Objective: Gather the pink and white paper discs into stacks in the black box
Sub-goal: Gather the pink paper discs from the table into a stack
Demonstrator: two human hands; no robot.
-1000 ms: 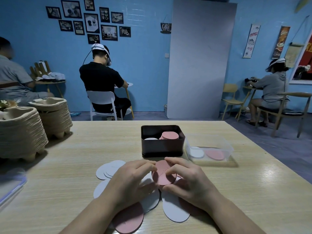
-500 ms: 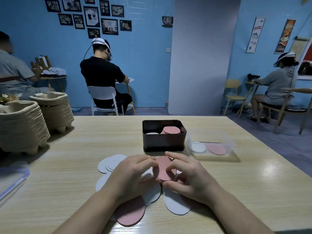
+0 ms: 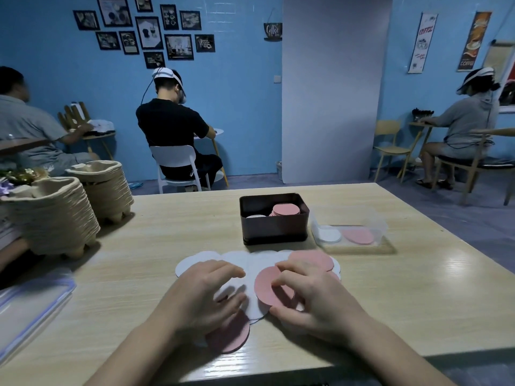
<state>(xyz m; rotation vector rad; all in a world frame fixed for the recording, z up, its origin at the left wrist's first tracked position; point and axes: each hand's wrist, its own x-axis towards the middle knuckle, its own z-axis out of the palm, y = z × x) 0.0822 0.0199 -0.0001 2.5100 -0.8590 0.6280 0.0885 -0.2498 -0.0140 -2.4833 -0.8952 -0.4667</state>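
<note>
Here right hand [image 3: 315, 299] pinches pink disc [image 3: 267, 288], tilted up leftward.

Light wood-grain surface [image 3: 167, 238] with a glossy sheen, matt paper discs [image 3: 267, 285], smooth dark box [image 3: 274, 227] that looks like metal, cloudy clear plastic tub [image 3: 373, 221], rough pulp trays [image 3: 53, 218].

Left hand [image 3: 206, 296] spread flat; right hand [image 3: 315, 299] curled, fingers pinching.

1 head-worn wide-angle view looks forward and down, close over the table [image 3: 418, 296], facing the room.
</note>
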